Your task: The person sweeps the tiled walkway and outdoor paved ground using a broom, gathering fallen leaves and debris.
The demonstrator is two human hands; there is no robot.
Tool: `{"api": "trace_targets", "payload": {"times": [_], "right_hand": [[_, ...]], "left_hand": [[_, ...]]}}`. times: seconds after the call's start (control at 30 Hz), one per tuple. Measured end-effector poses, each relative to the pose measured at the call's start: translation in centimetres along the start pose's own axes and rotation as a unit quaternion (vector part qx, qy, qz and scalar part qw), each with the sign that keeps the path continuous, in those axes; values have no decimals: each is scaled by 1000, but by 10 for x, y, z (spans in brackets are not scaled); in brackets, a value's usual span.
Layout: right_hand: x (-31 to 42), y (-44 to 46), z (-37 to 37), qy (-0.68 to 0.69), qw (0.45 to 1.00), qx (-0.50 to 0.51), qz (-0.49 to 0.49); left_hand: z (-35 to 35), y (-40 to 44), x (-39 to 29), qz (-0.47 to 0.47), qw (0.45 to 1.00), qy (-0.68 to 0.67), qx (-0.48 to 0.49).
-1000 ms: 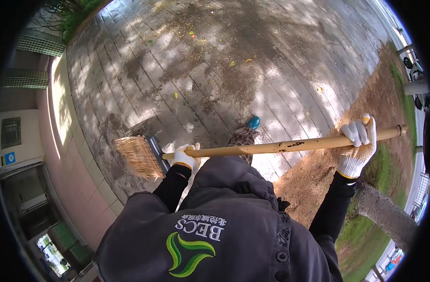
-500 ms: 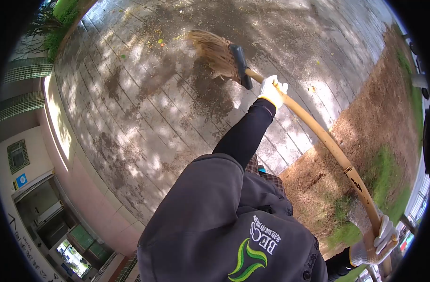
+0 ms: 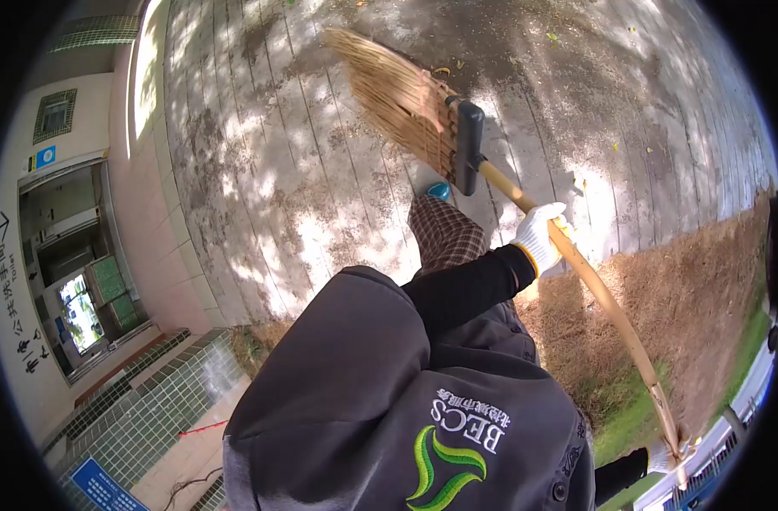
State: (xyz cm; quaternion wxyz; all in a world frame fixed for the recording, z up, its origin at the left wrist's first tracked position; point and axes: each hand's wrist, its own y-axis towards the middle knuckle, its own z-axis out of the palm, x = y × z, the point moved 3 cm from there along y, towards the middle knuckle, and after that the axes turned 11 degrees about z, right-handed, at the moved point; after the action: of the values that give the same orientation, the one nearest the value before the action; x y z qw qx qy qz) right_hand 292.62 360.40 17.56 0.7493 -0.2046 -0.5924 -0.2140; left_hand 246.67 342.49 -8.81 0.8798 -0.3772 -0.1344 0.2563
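Observation:
My left hand [image 3: 538, 238], in a white glove, is closed around the light wooden handle [image 3: 610, 302] of a broom just below its dark head block [image 3: 469, 147]. Straw bristles [image 3: 397, 98] fan toward the upper left, over the paving. Down at the lower right, near the edge of the view, my gloved right hand [image 3: 666, 457] is wrapped round the far end of the handle, small and partly hidden. The handle looks curved through the lens.
Paved ground [image 3: 278, 170] with scattered leaves spreads ahead, and brown soil [image 3: 661, 307] with grass lies to the right. On the left stand a building wall [image 3: 82, 111] with a doorway and a green-tiled ledge [image 3: 163, 392]. My shoe [image 3: 439, 191] shows below the broom head.
The broom head has swung from the left, low across my front, to the upper middle. My left hand has moved right, my right hand down. The view has turned, showing more of the building.

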Motion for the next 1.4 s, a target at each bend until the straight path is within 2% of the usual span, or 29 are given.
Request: {"api": "trace_targets", "payload": {"times": [0.03,0.07,0.1,0.13,0.17,0.2,0.23,0.27,0.3,0.33,0.37,0.4,0.43,0.5,0.57,0.63,0.67,0.7,0.73,0.77,0.9,1.0,1.03,1.2,1.27,1.3,1.33,1.37,1.4], "right_hand": [[-24,11,25,1,998,50,36],[-46,15,58,54,980,146,127],[-69,17,90,90,943,226,225],[-90,1,136,174,846,343,369],[-104,-39,190,143,811,418,382],[-122,-71,235,156,711,500,469],[-141,-93,268,140,688,549,454],[-151,-130,297,146,648,578,474],[-160,-160,316,127,643,563,503],[-163,-192,333,107,643,558,514],[-169,-209,345,95,602,612,504],[-167,-221,349,39,663,558,498],[-172,-212,357,23,635,619,462],[-167,-171,377,45,640,622,449],[-142,-87,396,-6,743,548,385],[-95,10,408,42,775,517,362],[-66,47,412,49,764,560,317],[-33,85,399,18,837,489,244],[-6,101,393,24,863,467,191],[13,94,400,49,875,460,143],[46,39,431,133,878,457,52],[83,42,451,115,853,502,-89],[97,55,453,167,819,547,-35],[111,169,426,224,809,542,39],[71,212,425,220,806,534,129],[39,230,424,220,796,533,185],[4,236,427,221,781,532,239],[-32,229,434,223,765,532,286],[-68,209,449,211,762,513,334]], "left_hand": [[-30,-3,-9,19,999,-27,-32],[-36,-23,-29,52,990,-20,-130],[-63,-26,-44,88,982,-38,-163],[-78,-36,-61,120,968,-74,-207],[-97,-44,-80,167,955,-86,-230],[-113,-56,-96,221,939,-72,-254],[-145,-59,-116,248,909,-45,-333],[-152,-72,-124,246,906,-64,-340],[-171,-75,-135,311,878,-89,-352],[-184,-80,-142,288,875,-51,-386],[-197,-78,-147,262,872,-9,-413],[-227,-68,-151,276,867,-12,-414],[-239,-31,-149,284,869,-25,-404],[-247,34,-126,289,875,-62,-384],[-136,123,-54,221,914,-56,-336],[-21,204,17,143,955,-47,-254],[33,239,46,113,970,-41,-211],[78,280,77,81,982,-59,-160],[148,289,93,100,986,-46,-125],[191,313,111,54,994,-59,-80],[344,352,130,33,992,-91,76],[417,328,143,13,986,-127,105],[431,307,150,9,987,-128,100],[384,212,158,7,986,-121,114],[323,197,147,29,993,-88,78],[283,198,141,23,989,-132,63],[260,182,121,56,993,-48,-95],[223,182,102,60,994,-72,-53],[191,173,79,88,987,-75,-111]]}}
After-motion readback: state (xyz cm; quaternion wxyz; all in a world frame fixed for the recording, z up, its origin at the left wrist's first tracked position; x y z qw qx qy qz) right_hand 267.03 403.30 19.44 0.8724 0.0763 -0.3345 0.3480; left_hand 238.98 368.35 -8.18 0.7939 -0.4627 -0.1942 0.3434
